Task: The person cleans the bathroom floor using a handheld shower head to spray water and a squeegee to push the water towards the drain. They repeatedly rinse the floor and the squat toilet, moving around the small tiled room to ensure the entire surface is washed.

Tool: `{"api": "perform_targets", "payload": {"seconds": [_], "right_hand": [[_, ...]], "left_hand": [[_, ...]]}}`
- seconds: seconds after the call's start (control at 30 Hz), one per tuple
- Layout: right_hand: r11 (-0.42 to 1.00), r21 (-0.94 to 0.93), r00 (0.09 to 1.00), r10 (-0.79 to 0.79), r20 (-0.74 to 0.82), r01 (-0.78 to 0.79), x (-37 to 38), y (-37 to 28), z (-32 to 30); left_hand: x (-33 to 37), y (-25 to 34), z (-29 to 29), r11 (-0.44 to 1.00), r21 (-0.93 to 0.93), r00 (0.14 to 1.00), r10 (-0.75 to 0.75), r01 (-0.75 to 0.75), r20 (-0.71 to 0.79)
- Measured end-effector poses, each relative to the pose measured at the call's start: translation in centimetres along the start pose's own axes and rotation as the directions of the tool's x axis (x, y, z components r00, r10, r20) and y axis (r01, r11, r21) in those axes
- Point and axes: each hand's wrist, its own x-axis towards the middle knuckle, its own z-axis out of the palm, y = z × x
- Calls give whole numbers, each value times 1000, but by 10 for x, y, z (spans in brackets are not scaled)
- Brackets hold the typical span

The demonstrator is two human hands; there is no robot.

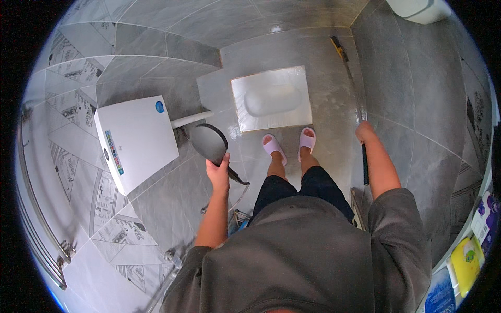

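Note:
My left hand (218,171) is closed round a dark grey water ladle (206,142), whose round bowl is raised and whose black handle trails down past my fingers. On the right, my right hand (365,131) grips the pole of a long-handled brush (350,73). Its yellow and black head rests far off on the floor near the right wall, and its black grip end hangs below my fist. A white squat toilet (297,116) is set in the floor ahead, between the ladle and the brush.
A white cistern (138,141) with a pipe (192,119) hangs on the left wall. My feet in pink slippers (308,137) stand at the toilet's near edge. A metal towel rack (39,224) is at far left; a yellow package (465,263) sits at lower right.

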Motion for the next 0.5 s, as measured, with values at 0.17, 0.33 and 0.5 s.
{"api": "perform_targets", "payload": {"seconds": [0.17, 0.33, 0.5], "right_hand": [[909, -314, 935, -329, -133, 275, -59, -67, 55], [969, -125, 975, -204, 89, 214, -109, -150, 65], [942, -21, 938, -330, 108, 334, -110, -131, 80]], "left_hand": [[-23, -16, -16, 995, -72, 995, -71, 66, -73], [-24, -7, -10, 1000, -2, 998, -5, 5, -70], [-30, 17, 7, 996, -43, 992, 88, -84, 92]]}}
